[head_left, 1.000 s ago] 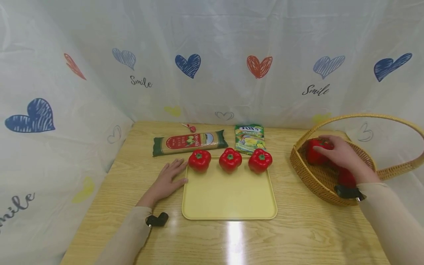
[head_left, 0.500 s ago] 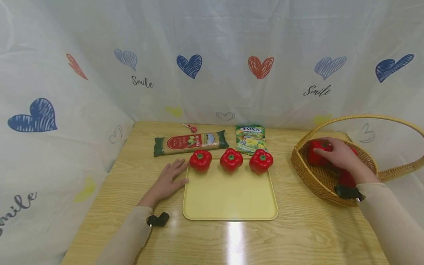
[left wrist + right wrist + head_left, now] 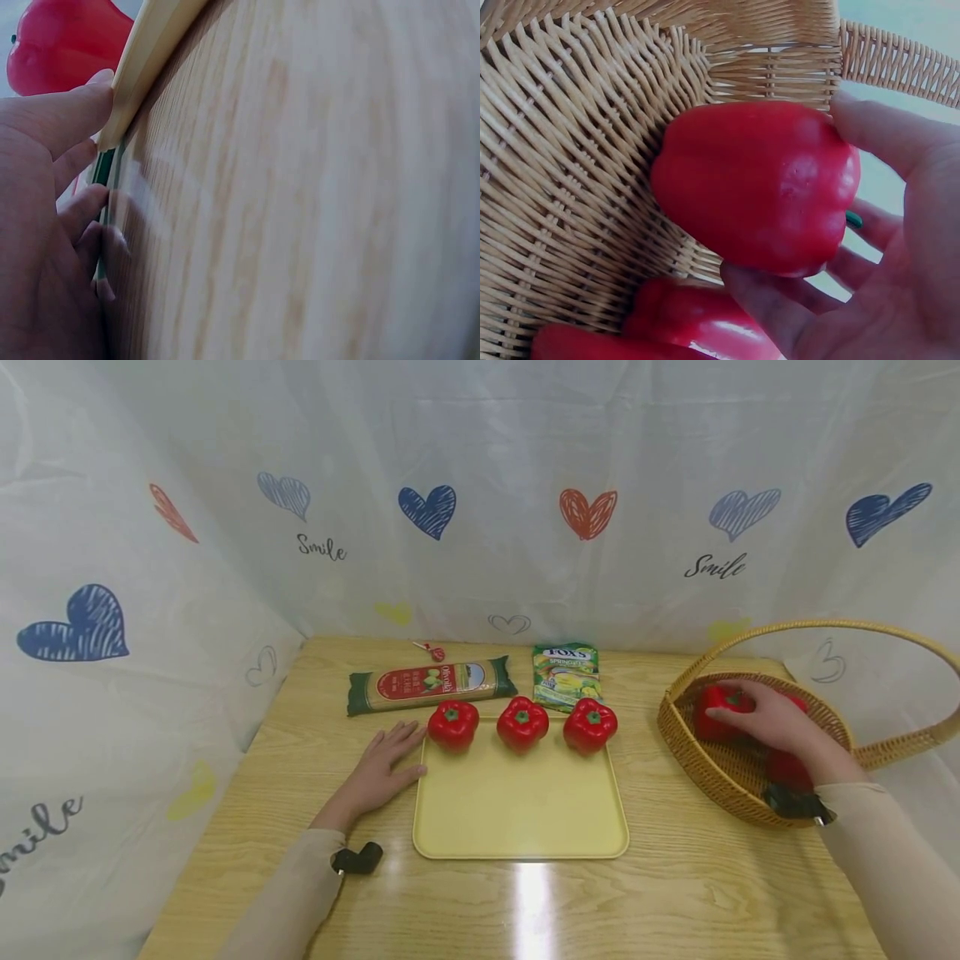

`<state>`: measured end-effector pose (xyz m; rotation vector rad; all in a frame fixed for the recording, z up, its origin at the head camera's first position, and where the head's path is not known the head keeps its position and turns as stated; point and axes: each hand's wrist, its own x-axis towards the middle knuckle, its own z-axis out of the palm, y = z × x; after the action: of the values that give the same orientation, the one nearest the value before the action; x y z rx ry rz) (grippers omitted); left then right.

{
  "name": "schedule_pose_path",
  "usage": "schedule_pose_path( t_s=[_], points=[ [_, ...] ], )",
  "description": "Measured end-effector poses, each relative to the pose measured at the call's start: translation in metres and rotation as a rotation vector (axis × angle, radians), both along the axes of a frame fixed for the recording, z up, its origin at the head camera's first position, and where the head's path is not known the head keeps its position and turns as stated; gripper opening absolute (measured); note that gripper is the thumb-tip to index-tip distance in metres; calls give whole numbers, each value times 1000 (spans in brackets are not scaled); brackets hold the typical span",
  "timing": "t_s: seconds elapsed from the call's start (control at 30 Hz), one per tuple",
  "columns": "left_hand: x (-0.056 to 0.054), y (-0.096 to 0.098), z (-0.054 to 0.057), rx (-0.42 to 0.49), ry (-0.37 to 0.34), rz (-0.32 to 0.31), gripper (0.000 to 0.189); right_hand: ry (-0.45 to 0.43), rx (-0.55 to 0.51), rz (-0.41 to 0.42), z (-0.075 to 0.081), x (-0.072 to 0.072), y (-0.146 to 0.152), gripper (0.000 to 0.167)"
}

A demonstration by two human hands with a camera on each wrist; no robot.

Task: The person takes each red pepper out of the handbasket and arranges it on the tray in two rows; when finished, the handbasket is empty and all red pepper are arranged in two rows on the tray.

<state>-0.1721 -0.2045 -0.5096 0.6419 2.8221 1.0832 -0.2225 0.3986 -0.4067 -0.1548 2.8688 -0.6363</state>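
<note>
My right hand point(image 3: 772, 718) is inside the wicker basket point(image 3: 686, 760) on the right, gripping a red bell pepper point(image 3: 757, 184). In the right wrist view the thumb lies at one side of this pepper and the fingers curl round the other, with its green stem toward the palm. More red peppers point(image 3: 701, 315) lie lower in the basket, partly cut off by the frame. My left hand point(image 3: 381, 768) rests on the table, fingers spread, its thumb touching the rim of the yellow tray point(image 3: 142, 67). Three red bell peppers point(image 3: 522, 724) stand in a row along the tray's far edge.
Behind the tray lie a green-ended pasta packet point(image 3: 431, 685), a Fox's candy bag point(image 3: 566, 675) and a small red lollipop point(image 3: 435, 652). The basket's tall handle point(image 3: 840, 625) arches over the right hand. A white curtain point(image 3: 495, 560) with printed hearts hangs behind the table.
In the basket, my right hand and the pepper it grips have shifted slightly toward me. The left hand, the tray and its three peppers stay as they were.
</note>
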Motion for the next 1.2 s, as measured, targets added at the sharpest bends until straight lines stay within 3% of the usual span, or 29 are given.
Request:
schedule_pose_path(
  t_s=[0.3, 1.2],
  points=[
    [-1, -1, -2, -4, -7, -1, 67, 19, 16, 32, 1, 4, 2, 70],
    [0, -1, 0, -15, -3, -2, 67, 114, -19, -6, 5, 15, -4, 71]
  ],
)
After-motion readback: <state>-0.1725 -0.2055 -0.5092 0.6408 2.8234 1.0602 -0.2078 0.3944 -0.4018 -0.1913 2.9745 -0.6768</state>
